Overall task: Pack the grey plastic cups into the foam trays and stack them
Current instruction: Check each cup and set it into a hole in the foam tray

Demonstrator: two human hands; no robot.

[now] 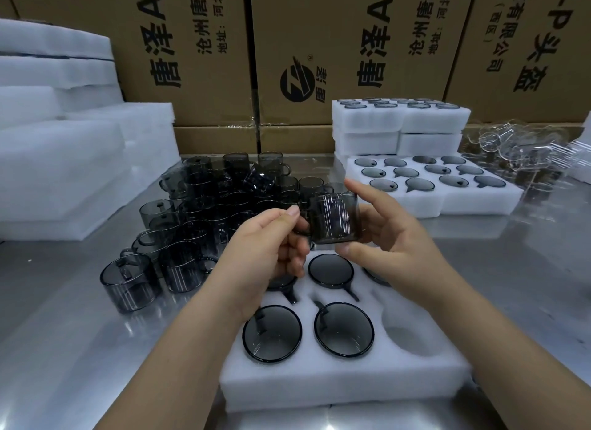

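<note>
Closest to the lens lies a white foam tray on the steel table. Seated cups fill its front-left, front-middle and back-middle pockets, rims up and handles in their slots. Two more at the back are partly hidden by the hands, and the front-right empty pocket shows bare foam. Above the tray's far edge, the held cup is in the air between both hands, its handle pointing left. The left hand pinches that handle between thumb and curled fingers. The right hand clasps the body, thumb under the base and fingers round the far side. Loose cups crowd the table to the left (one lies tipped on top of the pile). Filled trays sit back right, with more stacked behind them. Blank foam is piled far left, cardboard boxes stand behind, and clear plastic pieces lie at the right edge
</note>
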